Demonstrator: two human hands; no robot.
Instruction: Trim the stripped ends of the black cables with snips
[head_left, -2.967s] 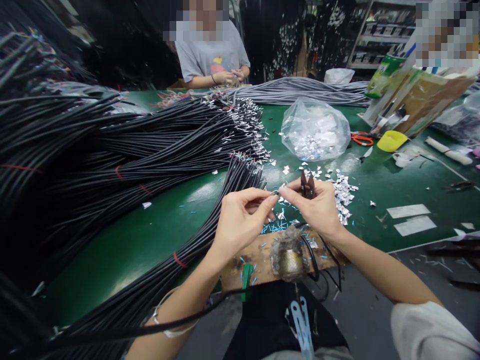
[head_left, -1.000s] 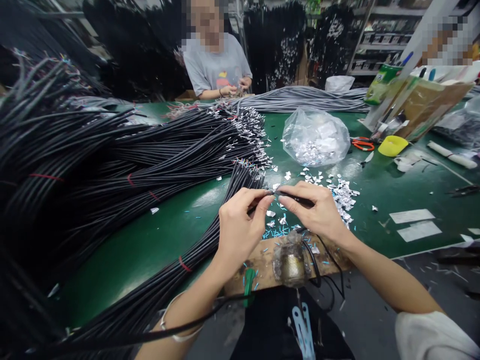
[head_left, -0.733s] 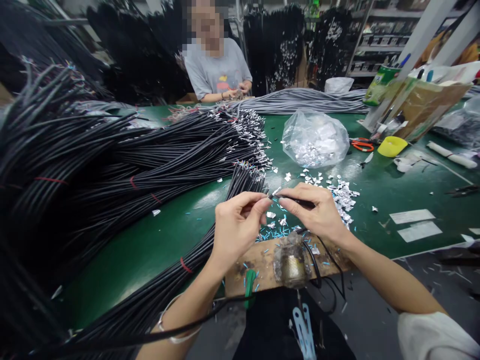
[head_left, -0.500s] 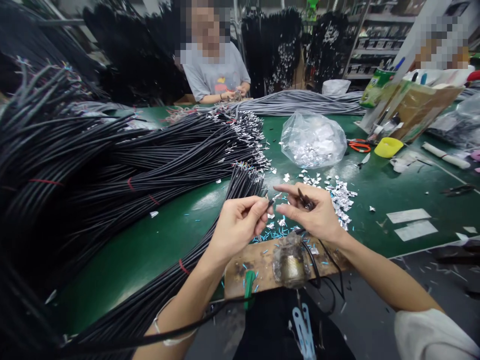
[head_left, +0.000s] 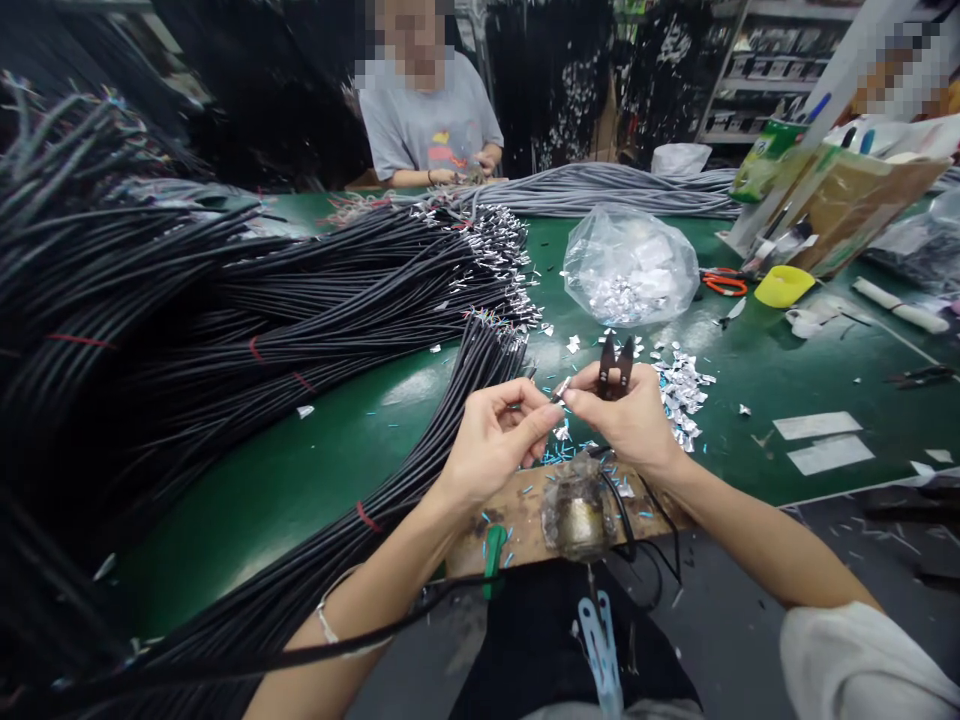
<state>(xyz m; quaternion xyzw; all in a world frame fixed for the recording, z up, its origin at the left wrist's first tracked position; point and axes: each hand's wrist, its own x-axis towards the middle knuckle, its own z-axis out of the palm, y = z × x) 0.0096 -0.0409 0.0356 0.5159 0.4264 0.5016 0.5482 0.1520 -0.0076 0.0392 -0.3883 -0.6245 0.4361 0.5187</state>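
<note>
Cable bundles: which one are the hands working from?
The black bundle running diagonally up to the left hand; its tips end beside the fingers. The bigger black heaps and the grey bundle lie farther back.

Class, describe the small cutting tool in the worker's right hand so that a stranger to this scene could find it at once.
Start at the green table and find the person's two hands near its front edge. The right hand holds small black snips, blades pointing up and away above the fingers. Unlike the orange-handled scissors lying farther back by the clear plastic bag, these are dark, short and held in the hand.
</note>
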